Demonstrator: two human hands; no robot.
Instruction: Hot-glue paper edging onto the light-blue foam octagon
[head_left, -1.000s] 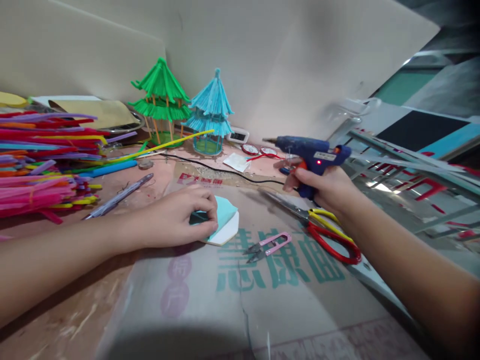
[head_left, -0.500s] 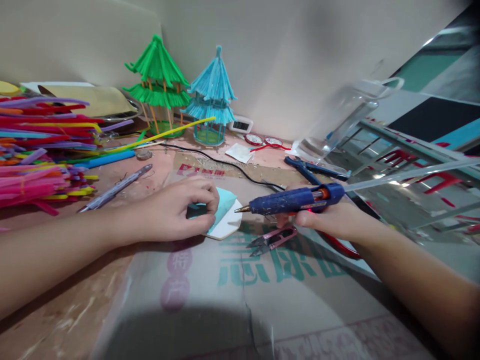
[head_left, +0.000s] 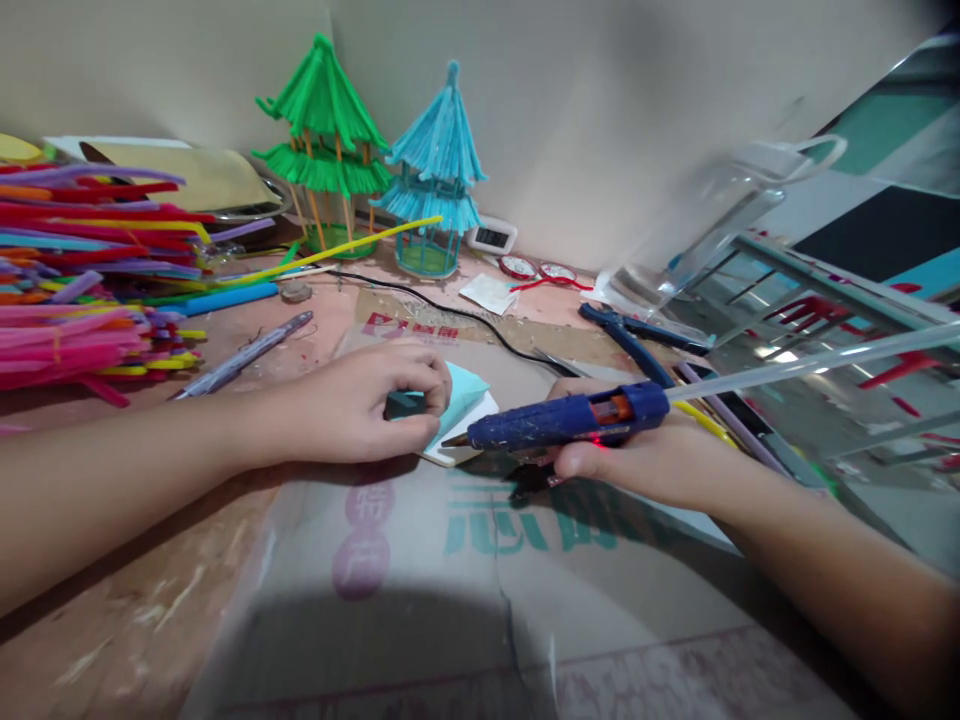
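Observation:
My left hand is closed, thumb and fingers curled together on a light blue sheet. The sheet is folded back from a small white board on the cardboard. A blue hot glue gun is in my right hand, with a long clear glue stick out of its rear. Its metal nozzle points left, at the white board's exposed surface beside my left fingertips; whether it touches cannot be told. Under the gun lie thread snips, mostly hidden by my right hand.
Bundled pipe cleaners lie at the left, near a pen. A green pagoda model and a blue one stand at the back. Blue pliers, a black cord and a clear jug are beyond my hands.
The glue gun has moved left and down, bringing its nozzle over the white board. My right hand now covers most of the snips. My left hand keeps its hold; the view has shifted slightly.

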